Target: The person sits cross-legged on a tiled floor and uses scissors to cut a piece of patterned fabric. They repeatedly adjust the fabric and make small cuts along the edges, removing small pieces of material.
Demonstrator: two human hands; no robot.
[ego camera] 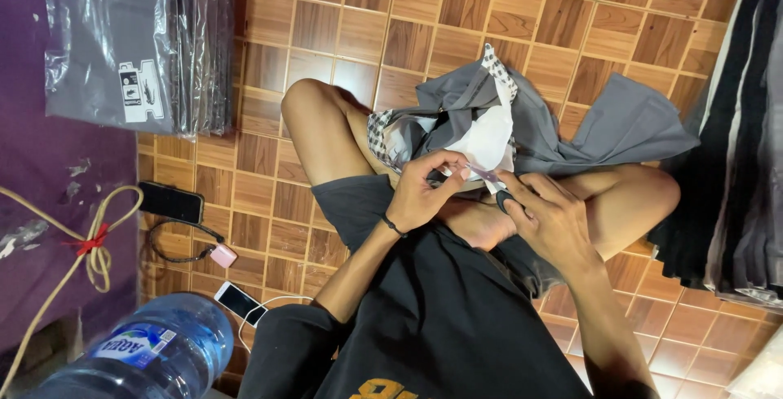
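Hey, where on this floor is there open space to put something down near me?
Bare wooden floor lies beyond the grey garment, toward the top, and between the raised knee and the bagged clothes. It is crowded by the black phone, white phone and water bottle, and at the dark clothing stack. Both hands, left and right, work over the lap.

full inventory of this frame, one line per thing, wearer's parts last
grey garment: 1, grey with a checked lining, on the lap
white piece: 1, white, at the garment, pinched by the left hand
small tool: 1, dark handle, in the right hand; kind unclear
bagged garments: a stack, grey in clear plastic, top left
phones: 2, one black, one white with cable, on the floor at left
water jug: 1, blue, bottom left
cord: 1, cream with red tie, left
dark fabric stack: 1, black and grey, right edge
tiled floor: brown
left hand: 1, centre
right hand: 1, centre
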